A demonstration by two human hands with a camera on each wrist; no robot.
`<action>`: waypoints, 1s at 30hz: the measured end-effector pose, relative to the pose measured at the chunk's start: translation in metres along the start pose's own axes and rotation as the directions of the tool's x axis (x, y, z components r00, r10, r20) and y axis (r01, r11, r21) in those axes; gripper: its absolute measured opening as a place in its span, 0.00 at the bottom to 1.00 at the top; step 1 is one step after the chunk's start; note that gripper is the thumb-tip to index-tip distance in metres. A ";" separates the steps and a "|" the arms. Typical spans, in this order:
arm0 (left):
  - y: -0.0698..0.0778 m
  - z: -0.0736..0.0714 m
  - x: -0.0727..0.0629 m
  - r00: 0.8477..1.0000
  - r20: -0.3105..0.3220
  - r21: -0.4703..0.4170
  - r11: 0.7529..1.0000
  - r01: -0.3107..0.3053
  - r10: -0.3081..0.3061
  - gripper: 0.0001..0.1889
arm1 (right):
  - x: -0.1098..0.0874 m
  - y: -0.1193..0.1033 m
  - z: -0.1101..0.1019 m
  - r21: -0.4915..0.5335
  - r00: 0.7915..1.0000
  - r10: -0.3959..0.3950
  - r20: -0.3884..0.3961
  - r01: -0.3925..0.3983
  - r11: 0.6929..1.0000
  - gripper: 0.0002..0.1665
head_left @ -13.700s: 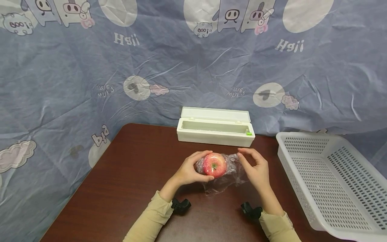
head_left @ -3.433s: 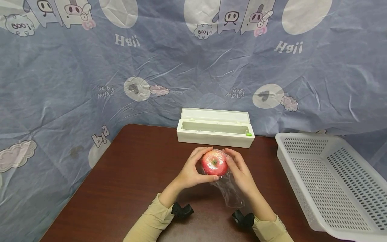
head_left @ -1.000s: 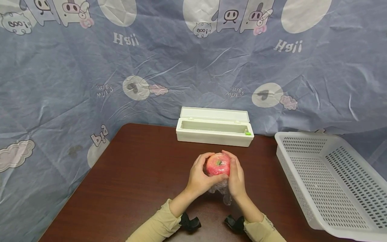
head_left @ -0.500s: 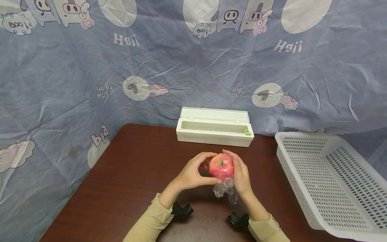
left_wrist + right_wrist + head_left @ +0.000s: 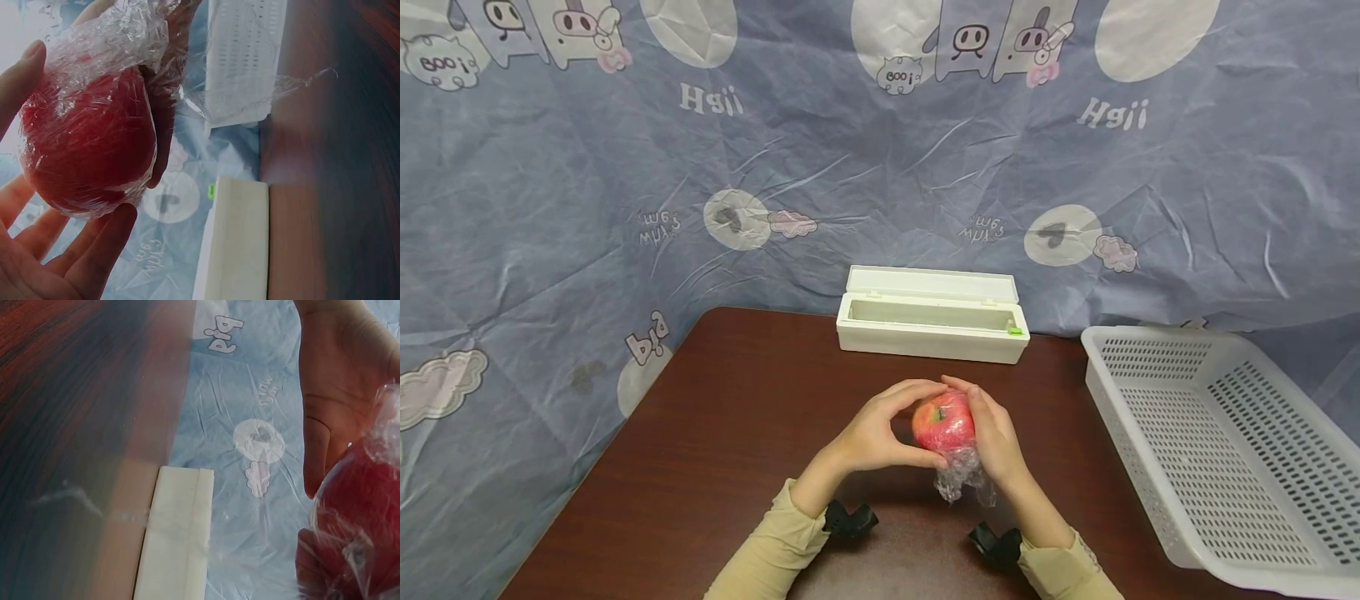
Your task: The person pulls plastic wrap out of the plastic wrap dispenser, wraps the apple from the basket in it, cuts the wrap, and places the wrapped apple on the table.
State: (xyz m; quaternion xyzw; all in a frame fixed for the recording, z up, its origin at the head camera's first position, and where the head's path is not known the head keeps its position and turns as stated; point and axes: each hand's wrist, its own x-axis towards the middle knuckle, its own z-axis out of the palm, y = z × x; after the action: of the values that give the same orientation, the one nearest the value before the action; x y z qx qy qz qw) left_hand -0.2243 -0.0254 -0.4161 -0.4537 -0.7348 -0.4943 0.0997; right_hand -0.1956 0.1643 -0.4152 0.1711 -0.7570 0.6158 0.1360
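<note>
A red apple (image 5: 942, 422) wrapped in clear plastic film is held up between both hands, its stem tilted toward the left hand. My left hand (image 5: 874, 432) grips it from the left, thumb in front and fingertips behind. On the other side my right hand (image 5: 996, 435) holds it with curved fingers. Crumpled loose film (image 5: 958, 477) hangs below the apple. In the left wrist view the film (image 5: 119, 37) is bunched over one end of the apple (image 5: 94, 144), and a thin strand trails off. The right wrist view shows part of the apple (image 5: 362, 519) beside the left hand (image 5: 340, 387).
A long white box (image 5: 932, 340) with its lid raised and a green tab stands at the back of the brown table (image 5: 700, 450). A white perforated basket (image 5: 1120, 433) is at the right. Patterned blue cloth (image 5: 850, 167) hangs behind.
The film, spread out to the right earlier, is now gathered around the apple and bunched below it. In the last half second the apple has tilted left and shifted slightly left.
</note>
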 end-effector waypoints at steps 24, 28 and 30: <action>-0.001 0.027 -0.002 0.901 -0.218 -0.164 0.924 0.345 -0.376 0.38 | -0.001 -0.007 0.002 -0.179 0.990 -0.136 -0.043 0.126 0.976 0.20; 0.002 0.031 -0.001 0.884 -0.266 -0.175 0.920 0.349 -0.386 0.37 | -0.003 -0.007 0.005 -0.250 0.974 -0.214 -0.068 0.191 0.949 0.20; 0.009 0.031 0.000 0.885 -0.277 -0.202 0.923 0.328 -0.375 0.37 | -0.003 -0.005 0.006 -0.270 0.967 -0.245 -0.071 0.218 0.938 0.20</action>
State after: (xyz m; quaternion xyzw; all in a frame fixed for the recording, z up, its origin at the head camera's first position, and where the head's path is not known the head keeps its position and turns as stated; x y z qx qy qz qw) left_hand -0.2081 0.0011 -0.4258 -0.2354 -0.7409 -0.6227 0.0885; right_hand -0.1903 0.1577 -0.4131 0.2076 -0.7976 0.4990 0.2679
